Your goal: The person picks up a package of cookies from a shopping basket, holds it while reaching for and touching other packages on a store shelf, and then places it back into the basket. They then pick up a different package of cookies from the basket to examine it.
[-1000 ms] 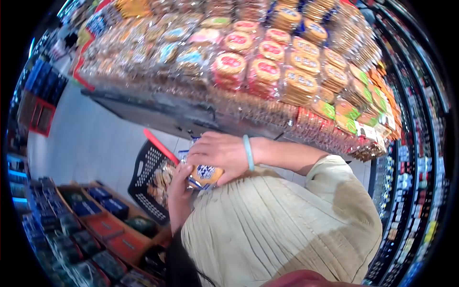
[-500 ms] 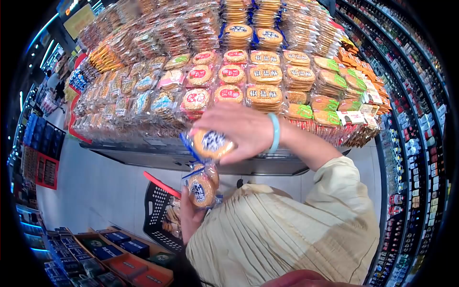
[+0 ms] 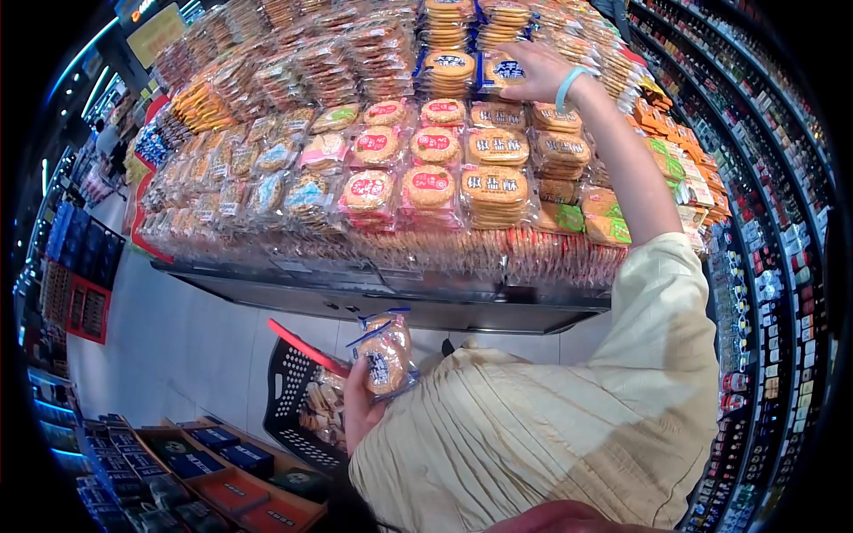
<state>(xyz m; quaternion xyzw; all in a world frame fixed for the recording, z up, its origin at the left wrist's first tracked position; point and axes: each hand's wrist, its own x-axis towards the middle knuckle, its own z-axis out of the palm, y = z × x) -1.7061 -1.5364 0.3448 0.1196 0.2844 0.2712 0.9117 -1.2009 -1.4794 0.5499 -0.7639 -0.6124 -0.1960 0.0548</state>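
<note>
At the back of the display, my right hand (image 3: pixel 540 71) has its thumb and fingers around the edges of a round packaged cookie (image 3: pixel 508 70) with dark blue print, on top of a stack. A matching cookie stack (image 3: pixel 449 71) stands just to its left. Low in front of me, my left hand (image 3: pixel 357 395) is closed on clear packets of cookies (image 3: pixel 385 366) with blue edges and blue print; a second packet shows behind the front one. Beside that hand is a black basket (image 3: pixel 286 391) with a red handle (image 3: pixel 302 345), holding small wrapped goods.
The display (image 3: pixel 355 298) carries many piles of wrapped cookies, some with red labels (image 3: pixel 428 178). Bottle-filled shelves (image 3: pixel 764 266) curve along the right. Boxes (image 3: pixel 240 497) sit at lower left, with pale floor (image 3: pixel 169 355) beyond.
My right hand has moved from beside the left hand, where it held a blue-printed cookie packet, up and right to the rear stack. My left hand keeps its packets low near the basket.
</note>
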